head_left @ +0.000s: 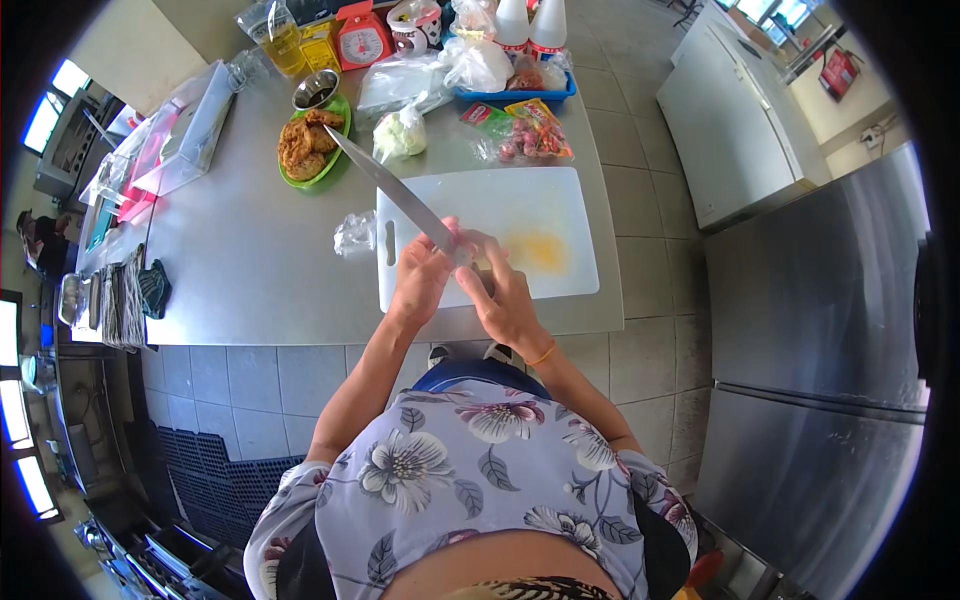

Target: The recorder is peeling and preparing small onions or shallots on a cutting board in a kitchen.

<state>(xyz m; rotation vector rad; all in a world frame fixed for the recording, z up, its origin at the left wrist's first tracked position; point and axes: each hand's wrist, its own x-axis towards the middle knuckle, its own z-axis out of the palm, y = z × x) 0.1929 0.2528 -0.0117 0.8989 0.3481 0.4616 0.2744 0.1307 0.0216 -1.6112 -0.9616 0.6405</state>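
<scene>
A long kitchen knife (396,198) slants up and to the left over a white cutting board (555,200). My right hand (506,306) is closed round its handle, fingers curled close to the blade's base. My left hand (420,282) is closed beside the blade, pinching a small pinkish-red piece that looks like a shallot (464,243). Fingers and blade hide most of that piece. A yellow-orange stain marks the board's right half. Just beyond the board lies an opened plastic bag of small red shallots (518,146).
Fried chicken pieces (302,150) fill a green plate (338,170), with a steel bowl (316,90) behind. A knotted white bag (400,134), crumpled plastic (355,234), a red scale (364,38) and a blue tray (515,95) share the steel table. A steel fridge (815,300) stands right.
</scene>
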